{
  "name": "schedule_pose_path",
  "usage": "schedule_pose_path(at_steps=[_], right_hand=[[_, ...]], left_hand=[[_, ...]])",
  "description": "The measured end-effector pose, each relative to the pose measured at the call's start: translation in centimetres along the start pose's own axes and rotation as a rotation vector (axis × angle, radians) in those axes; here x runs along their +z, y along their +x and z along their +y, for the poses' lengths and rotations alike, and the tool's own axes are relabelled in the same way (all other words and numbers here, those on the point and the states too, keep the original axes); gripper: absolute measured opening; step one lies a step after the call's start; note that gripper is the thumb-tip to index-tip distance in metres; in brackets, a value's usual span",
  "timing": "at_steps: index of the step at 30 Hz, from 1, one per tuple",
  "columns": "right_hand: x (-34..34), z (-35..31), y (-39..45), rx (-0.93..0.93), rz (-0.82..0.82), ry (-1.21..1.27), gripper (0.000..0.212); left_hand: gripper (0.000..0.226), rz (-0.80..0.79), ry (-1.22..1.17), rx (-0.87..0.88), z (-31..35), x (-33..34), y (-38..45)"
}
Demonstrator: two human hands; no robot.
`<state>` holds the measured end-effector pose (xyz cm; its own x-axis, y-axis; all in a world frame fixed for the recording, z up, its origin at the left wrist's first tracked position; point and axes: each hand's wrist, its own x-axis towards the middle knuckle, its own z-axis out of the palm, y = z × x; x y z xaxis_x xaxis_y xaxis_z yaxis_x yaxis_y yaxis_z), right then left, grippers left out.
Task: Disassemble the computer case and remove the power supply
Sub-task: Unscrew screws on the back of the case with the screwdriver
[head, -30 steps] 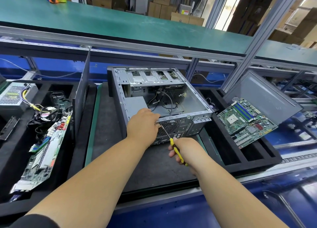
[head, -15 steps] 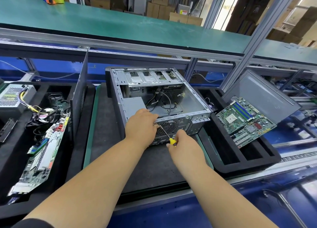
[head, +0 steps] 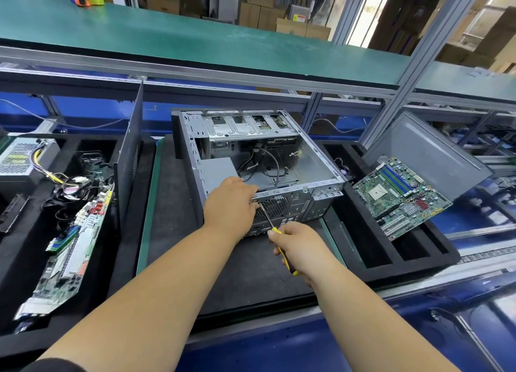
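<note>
Centrally on the counter point(head: 178, 232) lies the computer case point(head: 304, 159), open side up, its rear panel facing the person for tool access. At 9 o'clock of the case, a foam tray point(head: 16, 260) holds removed parts; at 3 o'clock, a second tray point(head: 418, 260) holds a motherboard point(head: 402, 195), presumably sorted by type. The power supply point(head: 219, 169) sits inside the case in its near left corner, not yet removed. The left hand point(head: 230, 204) rests over the rear top edge at that corner, fingers bent on the panel, apparently to brace the case. The right hand point(head: 297, 244) grips the yellow-handled screwdriver point(head: 268, 218), tip against the rear panel at 11 o'clock of that hand, likely on a supply mounting screw.
</note>
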<state>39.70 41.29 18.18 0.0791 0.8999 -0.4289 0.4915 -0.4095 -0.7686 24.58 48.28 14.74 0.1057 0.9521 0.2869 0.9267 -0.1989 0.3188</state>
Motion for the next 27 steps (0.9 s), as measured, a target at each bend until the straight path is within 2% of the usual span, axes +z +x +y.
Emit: schedule_pose_path(at_steps=[2, 7, 9, 11, 15, 18, 23, 27], right_hand=[[0.3, 0.3, 0.2, -0.065, 0.065, -0.109, 0.024], [1.4, 0.8, 0.1, -0.32, 0.328, -0.667, 0.025], [1.6, 0.9, -0.1, -0.397, 0.362, -0.779, 0.022], [1.6, 0.7, -0.1, -0.393, 0.349, -0.777, 0.02], [1.1, 0.0, 0.1, -0.248, 0.231, -0.563, 0.026], [0.8, -0.3, 0.2, -0.209, 0.178, -0.459, 0.027], [0.4, 0.3, 0.2, -0.232, 0.16, -0.496, 0.017], [0.6, 1.1, 0.2, -0.275, 0.238, -0.575, 0.016]], left_hand=[[0.023, -0.003, -0.002, 0.002, 0.0, 0.0, 0.0], [0.021, -0.005, 0.009, 0.006, -0.1, 0.1, 0.1], [0.02, 0.007, 0.008, 0.009, 0.0, 0.1, 0.0], [0.022, 0.023, 0.011, 0.017, 0.0, 0.1, 0.0], [0.028, 0.012, -0.008, 0.037, -0.1, 0.0, -0.1], [0.03, -0.036, 0.006, 0.063, -0.3, -0.2, -0.1], [0.04, -0.1, 0.029, 0.095, -0.6, -0.3, -0.1], [0.047, -0.114, 0.031, 0.094, -0.5, -0.3, -0.1]])
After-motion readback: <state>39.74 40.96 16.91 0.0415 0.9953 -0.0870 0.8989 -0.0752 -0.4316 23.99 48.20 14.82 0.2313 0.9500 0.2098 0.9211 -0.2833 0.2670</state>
